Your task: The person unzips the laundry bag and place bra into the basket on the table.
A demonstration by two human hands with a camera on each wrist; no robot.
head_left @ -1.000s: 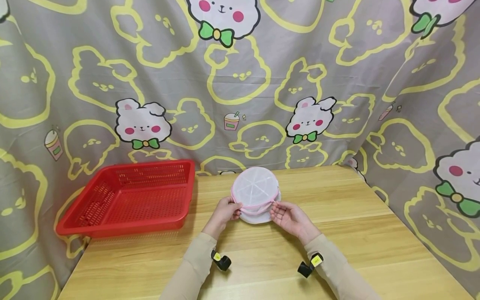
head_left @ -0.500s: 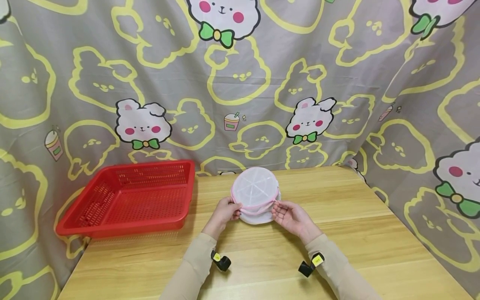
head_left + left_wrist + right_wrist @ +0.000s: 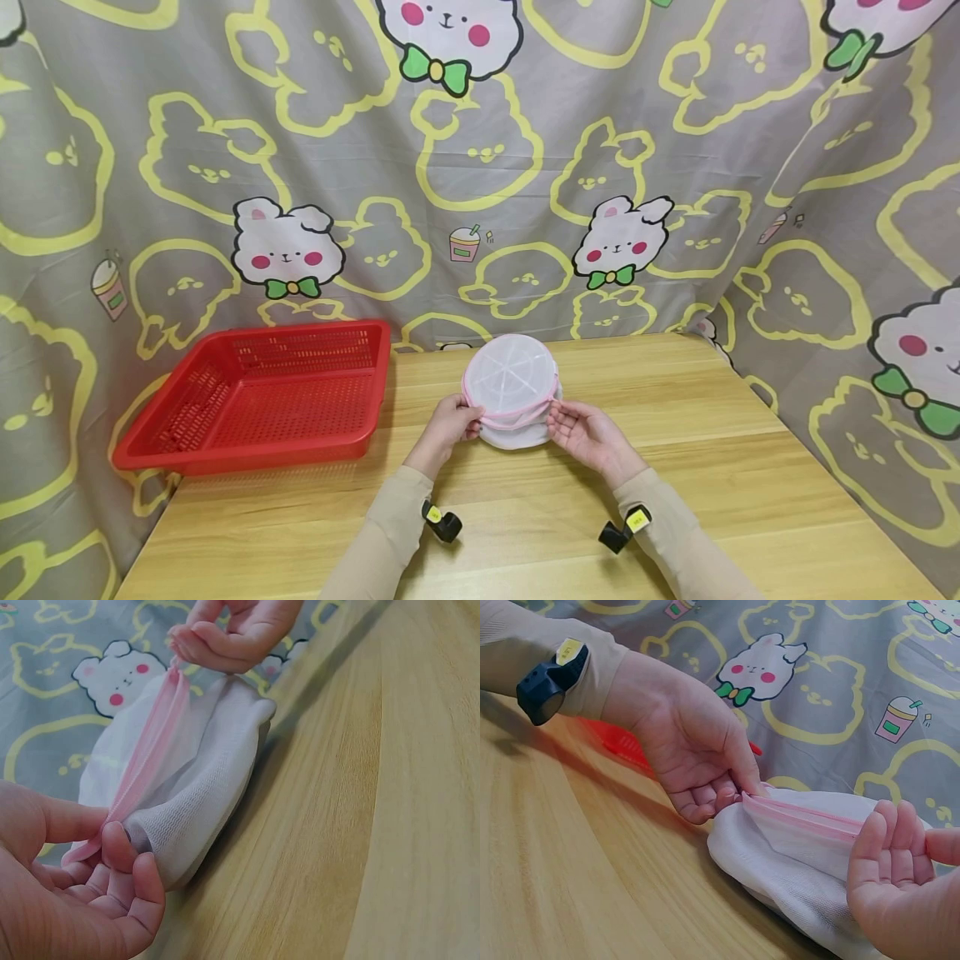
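Note:
A round white mesh laundry bag (image 3: 512, 375) with pink zipper trim stands on the wooden table, its top disc tilted toward me. My left hand (image 3: 447, 429) pinches the pink edge at the bag's front left between thumb and fingers. At the front right, my right hand (image 3: 588, 437) pinches the zipper's end, its other fingers loosely curled. The pink zipper (image 3: 148, 750) stretches between both hands in the left wrist view. Below it the mesh side (image 3: 780, 870) sags in soft folds. The right fingertips hide the small piece they pinch.
A red perforated plastic basket (image 3: 255, 454) stands at the left of the wooden table (image 3: 540, 533). A grey curtain (image 3: 487, 167) with cartoon rabbits hangs behind the table and along its sides. Each wrist wears a small black camera.
My right hand has slid slightly to the right along the pink zipper edge. The left hand and the bag stay almost where they were.

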